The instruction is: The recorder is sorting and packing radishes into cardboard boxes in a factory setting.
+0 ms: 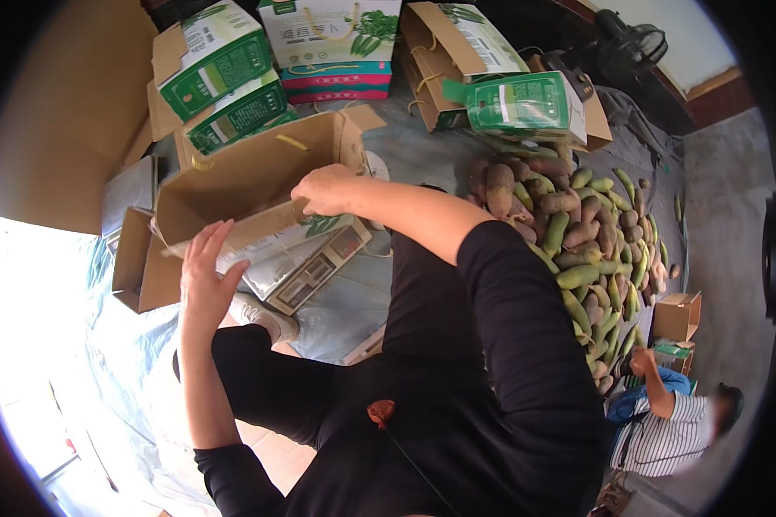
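Note:
An open cardboard carton [250, 185] with yellow cord handles stands in front of me, and its brown inside shows no contents. It rests on or just behind a weighing scale [315, 280] with a display panel. My right hand [326, 189] is closed over the carton's near rim, close to its right end. My left hand [205, 276] is at the near left corner, fingers stretched out and thumb apart; whether it touches the side flap [147, 267] I cannot tell.
A heap of green and reddish-brown long vegetables [586, 241] lies to the right. Green-and-white cartons [215, 65] and pink and teal boxes [336, 82] stack behind. Another open carton [526, 103] stands back right, near a black fan [634, 43]. A person in a striped shirt [664, 431] sits lower right.

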A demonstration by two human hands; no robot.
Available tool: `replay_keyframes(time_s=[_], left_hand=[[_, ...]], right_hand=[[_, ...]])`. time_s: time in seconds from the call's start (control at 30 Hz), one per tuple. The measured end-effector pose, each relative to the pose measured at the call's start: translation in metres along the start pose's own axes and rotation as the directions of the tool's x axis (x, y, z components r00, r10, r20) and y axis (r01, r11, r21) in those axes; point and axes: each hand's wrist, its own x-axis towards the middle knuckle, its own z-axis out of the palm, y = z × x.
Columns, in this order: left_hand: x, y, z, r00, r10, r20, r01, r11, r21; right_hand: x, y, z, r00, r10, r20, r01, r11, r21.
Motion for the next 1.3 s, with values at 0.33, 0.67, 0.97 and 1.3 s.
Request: replay_keyframes(time_s=[0.33,0.67,0.97,1.3], left_hand=[[-0.003,-0.041,0.06,0.9,-0.223,0.375,0.158,0.968,0.196],[0.006,-0.043,0.068,0.901,-0.253,0.353,0.173,0.955,0.241],[0.023,-0.029,0.077,0.889,-0.291,0.353,0.231,0.952,0.201],[0.04,-0.024,0.079,0.853,-0.347,0.39,0.296,0.937,0.186]], right_hand=[[-0.043,0.015,-0.029,0.992,0.014,-0.122,0.001,0.992,0.123],[-0.169,0.207,-0.021,0.605,0.66,-0.446,-0.549,0.751,0.367],[-0.16,0.308,0.063,0.432,0.886,-0.166,-0.52,0.396,0.757],[-0.07,0.34,0.088,0.277,0.944,0.18,-0.426,-0.047,0.903]])
